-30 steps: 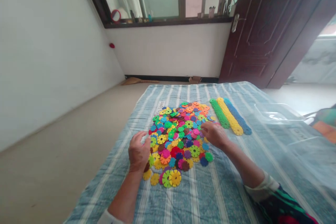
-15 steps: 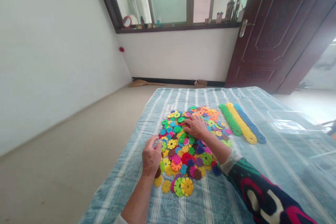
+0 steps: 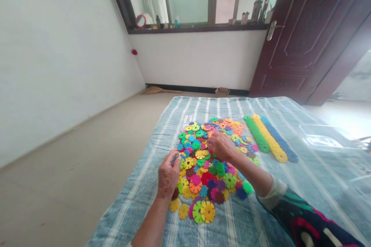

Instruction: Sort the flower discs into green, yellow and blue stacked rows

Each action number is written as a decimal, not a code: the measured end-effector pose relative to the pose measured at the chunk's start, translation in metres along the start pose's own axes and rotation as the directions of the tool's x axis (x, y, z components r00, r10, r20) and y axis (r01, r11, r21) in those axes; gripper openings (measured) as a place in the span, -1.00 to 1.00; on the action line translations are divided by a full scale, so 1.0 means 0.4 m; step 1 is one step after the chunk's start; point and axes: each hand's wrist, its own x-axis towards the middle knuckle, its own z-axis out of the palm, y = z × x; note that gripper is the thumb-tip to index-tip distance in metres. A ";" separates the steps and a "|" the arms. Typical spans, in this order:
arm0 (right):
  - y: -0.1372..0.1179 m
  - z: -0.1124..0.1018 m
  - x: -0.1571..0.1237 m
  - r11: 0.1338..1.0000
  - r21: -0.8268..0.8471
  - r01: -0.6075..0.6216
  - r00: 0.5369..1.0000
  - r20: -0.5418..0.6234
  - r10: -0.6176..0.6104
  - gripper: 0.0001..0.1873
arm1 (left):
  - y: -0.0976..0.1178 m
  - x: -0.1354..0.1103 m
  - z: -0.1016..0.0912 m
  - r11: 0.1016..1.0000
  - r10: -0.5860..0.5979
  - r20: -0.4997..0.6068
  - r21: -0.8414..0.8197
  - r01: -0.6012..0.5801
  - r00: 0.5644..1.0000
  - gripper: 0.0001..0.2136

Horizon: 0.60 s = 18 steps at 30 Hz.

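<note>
A heap of small coloured snowflake discs (image 3: 213,154) lies on a blue-striped cloth (image 3: 232,220). My left hand (image 3: 168,175) rests at the heap's left edge, fingers curled and pinched over discs there. My right hand (image 3: 222,146) lies on the middle of the heap, fingers bent and closed on a disc I cannot make out. To the right of the heap lie three long rows of joined discs: a green row (image 3: 256,134), a yellow row (image 3: 269,138) and a blue row (image 3: 279,139).
A clear plastic container (image 3: 327,139) sits on the cloth at the right. A bare floor runs along the left, with a broom (image 3: 158,90) and a small box (image 3: 222,92) by the far wall. A dark wooden door (image 3: 304,31) stands at the back right.
My right hand has drawn back from the far part of the heap toward its middle. My left hand stays at the heap's left edge. The camera has shifted slightly.
</note>
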 end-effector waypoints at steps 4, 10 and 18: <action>-0.021 0.028 0.081 0.999 -0.015 0.051 0.998 -0.041 -0.052 -0.70 | 0.007 -0.001 -0.002 0.999 -0.021 0.023 -0.024 0.021 1.000 -0.73; -0.067 0.081 0.020 0.961 0.001 0.278 0.959 -0.051 -0.277 -0.77 | 0.012 -0.002 -0.006 0.998 -0.030 0.063 -0.055 0.034 0.998 -0.74; 0.003 0.060 -0.016 0.954 0.045 0.298 0.940 -0.191 -0.284 -0.66 | 0.030 -0.001 -0.002 1.000 -0.004 0.045 -0.008 0.004 0.999 -0.73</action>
